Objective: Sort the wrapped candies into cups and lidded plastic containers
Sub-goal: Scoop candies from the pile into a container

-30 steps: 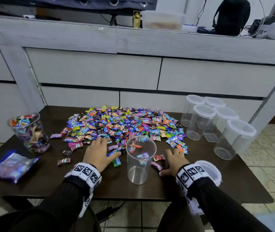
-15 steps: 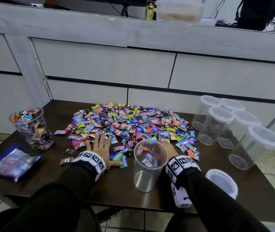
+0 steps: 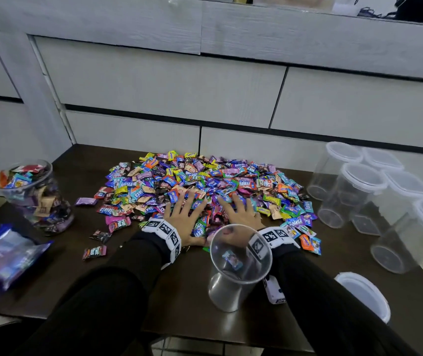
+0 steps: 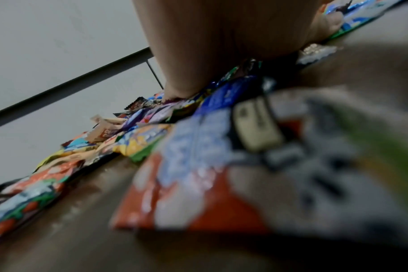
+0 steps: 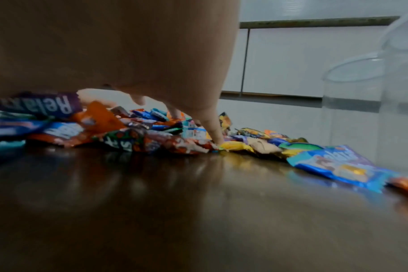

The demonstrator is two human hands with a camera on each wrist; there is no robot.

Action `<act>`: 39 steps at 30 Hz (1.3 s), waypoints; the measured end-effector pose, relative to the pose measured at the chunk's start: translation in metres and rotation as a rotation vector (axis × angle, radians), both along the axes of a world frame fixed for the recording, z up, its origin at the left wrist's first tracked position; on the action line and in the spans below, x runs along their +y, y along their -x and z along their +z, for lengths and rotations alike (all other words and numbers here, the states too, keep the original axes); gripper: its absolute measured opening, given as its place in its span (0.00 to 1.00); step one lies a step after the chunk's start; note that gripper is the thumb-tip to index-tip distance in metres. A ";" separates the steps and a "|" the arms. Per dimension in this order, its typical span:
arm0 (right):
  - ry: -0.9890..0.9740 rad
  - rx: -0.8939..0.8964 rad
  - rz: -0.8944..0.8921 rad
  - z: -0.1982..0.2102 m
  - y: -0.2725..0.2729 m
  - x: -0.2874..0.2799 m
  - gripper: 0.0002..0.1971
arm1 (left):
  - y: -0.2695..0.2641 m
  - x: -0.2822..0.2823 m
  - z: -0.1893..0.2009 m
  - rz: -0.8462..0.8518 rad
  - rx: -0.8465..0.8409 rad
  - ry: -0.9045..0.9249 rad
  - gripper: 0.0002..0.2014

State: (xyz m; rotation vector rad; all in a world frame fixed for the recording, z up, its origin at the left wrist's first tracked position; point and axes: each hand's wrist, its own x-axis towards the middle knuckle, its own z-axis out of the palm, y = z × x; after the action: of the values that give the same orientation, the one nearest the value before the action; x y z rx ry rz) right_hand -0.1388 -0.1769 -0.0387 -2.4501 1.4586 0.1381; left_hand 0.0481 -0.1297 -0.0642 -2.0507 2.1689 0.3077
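A big heap of wrapped candies in many colours covers the middle of the dark table. My left hand lies flat on the heap's near edge, fingers spread and straight. Beside it my right hand rests the same way, fingertips in the wrappers. A clear cup stands just in front of the right wrist with one candy inside. The left wrist view shows the palm over blurred wrappers. Neither hand holds anything.
A clear cup full of candies stands at far left, a blue plastic bag in front of it. Several lidded clear containers cluster at right. A loose lid lies near the front right edge. Grey drawers stand behind the table.
Both hands have slid forward from the table's near side onto the heap's edge, fingers spread. The head view has dipped and moved closer.
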 end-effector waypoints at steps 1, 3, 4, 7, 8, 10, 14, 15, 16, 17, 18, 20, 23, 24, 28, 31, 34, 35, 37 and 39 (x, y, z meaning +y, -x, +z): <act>0.008 0.012 0.056 -0.001 -0.001 -0.001 0.55 | 0.002 -0.001 0.000 -0.007 -0.008 -0.003 0.55; 0.044 0.028 0.130 -0.002 -0.004 0.000 0.51 | 0.004 0.001 0.001 0.002 -0.014 0.007 0.48; 0.065 0.034 0.141 -0.001 -0.005 0.000 0.49 | 0.005 0.003 0.001 0.009 -0.016 0.027 0.46; 0.091 0.042 0.160 0.002 -0.003 -0.001 0.41 | 0.007 0.007 0.005 0.010 -0.023 0.099 0.41; 0.087 0.045 0.168 0.004 -0.001 -0.001 0.38 | 0.007 0.008 0.007 0.004 -0.034 0.123 0.40; 0.099 0.053 0.177 0.008 0.006 0.000 0.34 | 0.005 0.009 0.010 -0.024 -0.090 0.177 0.39; 0.183 0.034 0.145 0.016 0.016 0.008 0.33 | 0.003 0.013 0.012 -0.070 -0.192 0.221 0.50; 0.206 0.042 0.133 0.018 0.017 0.010 0.33 | 0.002 0.014 0.012 -0.066 -0.197 0.229 0.52; 0.220 0.050 0.115 0.020 0.016 0.011 0.34 | 0.001 0.014 0.012 -0.059 -0.191 0.234 0.53; 0.222 0.052 0.094 0.021 0.015 0.012 0.34 | 0.001 0.015 0.013 -0.051 -0.177 0.229 0.53; 0.209 0.044 0.076 0.022 0.013 0.012 0.35 | 0.000 0.015 0.013 -0.041 -0.161 0.209 0.53; 0.133 0.024 0.066 0.018 0.008 0.014 0.36 | 0.000 0.014 0.011 -0.018 -0.123 0.120 0.53; 0.021 0.081 0.092 0.007 0.002 0.015 0.45 | 0.001 0.014 0.009 0.010 -0.045 -0.011 0.48; 0.020 0.115 0.101 0.003 0.001 0.014 0.46 | 0.002 0.015 0.008 0.006 -0.043 -0.005 0.45; 0.124 0.152 0.101 -0.002 0.001 0.008 0.34 | 0.005 0.019 0.010 -0.026 -0.111 0.139 0.34; 0.115 0.130 0.118 0.000 0.005 0.006 0.29 | 0.006 0.016 0.018 -0.051 -0.137 0.178 0.27; 0.013 0.047 0.123 0.009 0.010 0.003 0.29 | 0.006 0.012 0.028 -0.061 -0.138 0.158 0.25; 0.008 0.018 0.121 0.013 0.012 0.002 0.28 | 0.007 0.012 0.030 -0.057 -0.145 0.161 0.25; 0.035 -0.038 0.101 0.018 0.015 0.001 0.25 | 0.006 0.013 0.033 -0.052 -0.159 0.175 0.25; 0.049 -0.096 0.062 0.024 0.019 0.002 0.24 | 0.003 0.014 0.034 -0.053 -0.155 0.188 0.26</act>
State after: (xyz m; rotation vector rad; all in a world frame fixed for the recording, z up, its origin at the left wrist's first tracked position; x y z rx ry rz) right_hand -0.1575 -0.1746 -0.0146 -2.5050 1.3629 -0.0029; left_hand 0.0447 -0.1162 -0.0306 -2.0282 2.2270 -0.0615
